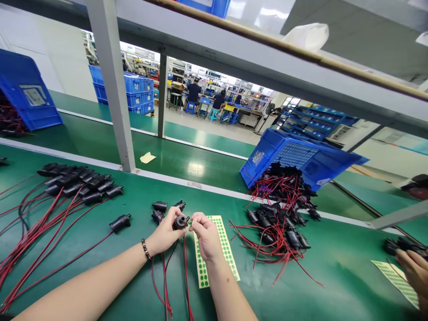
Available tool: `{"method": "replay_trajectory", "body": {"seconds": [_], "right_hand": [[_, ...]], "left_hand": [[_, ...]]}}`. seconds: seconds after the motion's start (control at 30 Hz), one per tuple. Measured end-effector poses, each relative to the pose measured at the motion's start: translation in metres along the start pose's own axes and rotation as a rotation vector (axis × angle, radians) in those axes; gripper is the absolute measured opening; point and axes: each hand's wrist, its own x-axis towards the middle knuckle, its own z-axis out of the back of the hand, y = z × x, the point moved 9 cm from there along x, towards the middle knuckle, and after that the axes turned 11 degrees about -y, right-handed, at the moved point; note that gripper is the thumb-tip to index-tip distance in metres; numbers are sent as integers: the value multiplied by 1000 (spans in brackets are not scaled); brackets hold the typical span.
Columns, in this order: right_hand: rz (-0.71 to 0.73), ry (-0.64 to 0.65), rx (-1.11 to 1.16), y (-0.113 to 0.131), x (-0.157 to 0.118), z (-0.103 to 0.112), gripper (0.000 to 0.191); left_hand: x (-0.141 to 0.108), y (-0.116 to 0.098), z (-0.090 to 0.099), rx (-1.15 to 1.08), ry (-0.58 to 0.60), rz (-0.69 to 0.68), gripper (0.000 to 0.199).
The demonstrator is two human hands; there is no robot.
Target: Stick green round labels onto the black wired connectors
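My left hand grips a small black cylindrical pump with a short spout, its round end turned up toward me. My right hand is close beside the spout, thumb and forefinger pinched on what looks like a green dot sticker. Beneath my right wrist lies a pale yellow sheet with rows of green round stickers. Just behind my left hand, several more black pumps rest on the green table, and red wires trail down toward me.
At left, many pumps lie in rows, and a single pump sits nearer. A tipped blue crate spills wired pumps at right. Another blue crate stands far left. A shelf post rises ahead. A co-worker's hand is at right.
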Motion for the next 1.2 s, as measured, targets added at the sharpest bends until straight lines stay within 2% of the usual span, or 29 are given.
{"method": "replay_trajectory", "body": {"seconds": [0.1,0.27,0.43,0.73,1.2], "right_hand": [[29,12,-32,3,-3,-5,11],[71,-19,-90,4,-5,-6,10],[107,-33,-147,6,-7,-7,13],[255,-55,-325,14,-10,-8,12],[346,-104,-374,20,-17,-11,13]], "left_hand": [[-1,-4,4,179,-72,-101,30],[-5,-11,1,286,-95,-194,24],[-7,-12,1,269,-96,-203,19],[-8,-13,0,266,-91,-238,25],[-11,-13,1,286,-108,-277,33]]}}
